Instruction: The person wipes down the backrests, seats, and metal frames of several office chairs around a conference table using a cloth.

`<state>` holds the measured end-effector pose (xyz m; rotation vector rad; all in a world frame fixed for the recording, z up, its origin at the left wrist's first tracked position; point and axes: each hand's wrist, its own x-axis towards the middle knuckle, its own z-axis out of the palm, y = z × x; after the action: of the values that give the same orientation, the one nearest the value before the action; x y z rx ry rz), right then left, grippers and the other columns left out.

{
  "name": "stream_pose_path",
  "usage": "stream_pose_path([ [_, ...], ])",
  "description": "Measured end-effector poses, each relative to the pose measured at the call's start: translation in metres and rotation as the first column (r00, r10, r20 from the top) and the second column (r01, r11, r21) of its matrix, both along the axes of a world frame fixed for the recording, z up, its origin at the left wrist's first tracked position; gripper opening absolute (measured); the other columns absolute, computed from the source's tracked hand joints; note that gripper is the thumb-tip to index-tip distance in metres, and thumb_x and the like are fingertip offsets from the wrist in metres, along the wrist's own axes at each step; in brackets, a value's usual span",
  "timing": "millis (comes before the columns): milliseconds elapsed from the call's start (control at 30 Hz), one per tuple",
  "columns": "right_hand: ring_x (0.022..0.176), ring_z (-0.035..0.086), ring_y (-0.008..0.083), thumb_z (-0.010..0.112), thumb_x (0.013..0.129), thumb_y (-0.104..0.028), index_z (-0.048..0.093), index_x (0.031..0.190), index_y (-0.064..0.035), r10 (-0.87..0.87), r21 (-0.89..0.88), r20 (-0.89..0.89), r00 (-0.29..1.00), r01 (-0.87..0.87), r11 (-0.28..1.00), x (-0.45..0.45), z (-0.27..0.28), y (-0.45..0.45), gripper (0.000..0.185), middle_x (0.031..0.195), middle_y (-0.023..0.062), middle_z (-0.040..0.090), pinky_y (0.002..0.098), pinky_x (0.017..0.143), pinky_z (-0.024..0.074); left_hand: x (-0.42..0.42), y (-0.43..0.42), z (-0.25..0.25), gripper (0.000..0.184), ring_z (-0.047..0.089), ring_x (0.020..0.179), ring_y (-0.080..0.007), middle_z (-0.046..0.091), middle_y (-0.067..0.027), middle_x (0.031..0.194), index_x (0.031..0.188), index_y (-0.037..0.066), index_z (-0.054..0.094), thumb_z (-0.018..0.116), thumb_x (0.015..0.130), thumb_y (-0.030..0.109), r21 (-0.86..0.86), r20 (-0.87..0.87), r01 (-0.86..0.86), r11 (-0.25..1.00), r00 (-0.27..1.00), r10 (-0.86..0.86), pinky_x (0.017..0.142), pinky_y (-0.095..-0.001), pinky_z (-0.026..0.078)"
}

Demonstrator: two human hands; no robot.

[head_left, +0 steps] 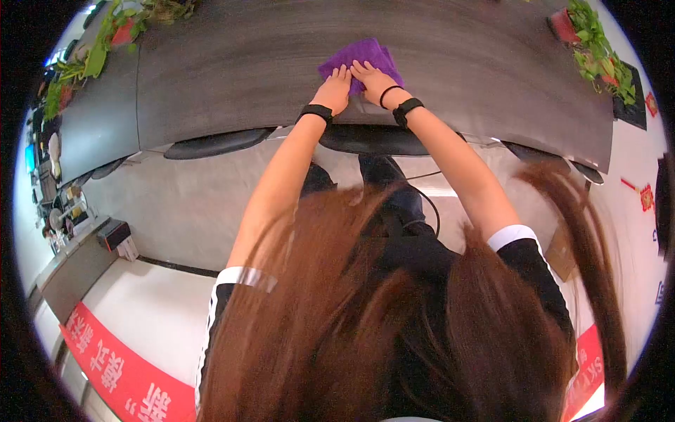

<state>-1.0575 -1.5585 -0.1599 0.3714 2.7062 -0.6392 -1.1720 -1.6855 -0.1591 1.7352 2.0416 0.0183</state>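
Note:
A purple cloth (365, 53) lies folded and creased on the dark wood-grain table (232, 70). My left hand (334, 91) rests on its near left edge, fingers stretched forward and lying flat. Beside it my right hand (374, 79) presses flat on the cloth, with its fingers extended. The fingertips of both hands come close together over the cloth. A black band is on each wrist, and the right wrist also has a thin dark loop. The palms and the cloth beneath them are hidden.
Potted green plants (580, 39) stand at the table's right end, and more plants (105, 42) at its left. Black chair edges (218, 144) tuck under the near side. A red banner (105, 359) with white characters is at lower left. Long hair covers much of the lower view.

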Motion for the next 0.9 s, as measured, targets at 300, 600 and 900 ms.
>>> stream_pose_path([
  [300, 0.129, 0.041, 0.037, 0.061, 0.084, -0.019, 0.039, 0.139, -0.0023, -0.002, 0.062, 0.111, 0.994, -0.005, 0.998, -0.009, 0.011, -0.063, 0.062, 0.146, 0.0163, 0.035, 0.0423, 0.105, 0.0391, -0.029, -0.051, 0.005, 0.058, 0.038, 0.132, -0.04, 0.036, -0.0271, 0.144, 0.137, -0.008, 0.037, 0.049, 0.081, 0.001, -0.04, 0.079, 0.203, 0.978, 0.977, -0.2, 0.108, -0.0421, 0.037],
  [600, 0.121, 0.05, 0.0366, 0.05, 0.086, -0.018, 0.042, 0.141, -0.0119, 0.049, -0.158, 0.068, 0.996, -0.037, 0.987, -0.098, 0.015, -0.198, 0.056, 0.145, 0.0169, 0.041, 0.0438, 0.102, 0.041, -0.125, -0.197, 0.039, 0.027, 0.061, 0.096, -0.0396, 0.064, -0.0251, 0.1, 0.103, -0.004, 0.061, 0.054, 0.081, 0.011, -0.098, 0.162, 0.157, 0.983, 0.977, -0.14, 0.083, -0.0474, 0.048],
  [900, 0.111, 0.057, 0.0367, 0.055, 0.085, -0.018, 0.046, 0.135, -0.0064, -0.005, -0.103, -0.09, 0.996, -0.004, 0.995, -0.173, 0.039, -0.3, 0.052, 0.127, 0.0202, 0.056, 0.045, 0.093, 0.0465, -0.192, -0.32, 0.026, 0.047, 0.054, 0.113, -0.0385, 0.059, -0.0208, 0.121, 0.128, 0.004, 0.052, 0.052, 0.081, 0.001, 0.282, 0.255, -0.178, 0.943, 0.961, 0.106, 0.095, -0.0448, 0.044],
])
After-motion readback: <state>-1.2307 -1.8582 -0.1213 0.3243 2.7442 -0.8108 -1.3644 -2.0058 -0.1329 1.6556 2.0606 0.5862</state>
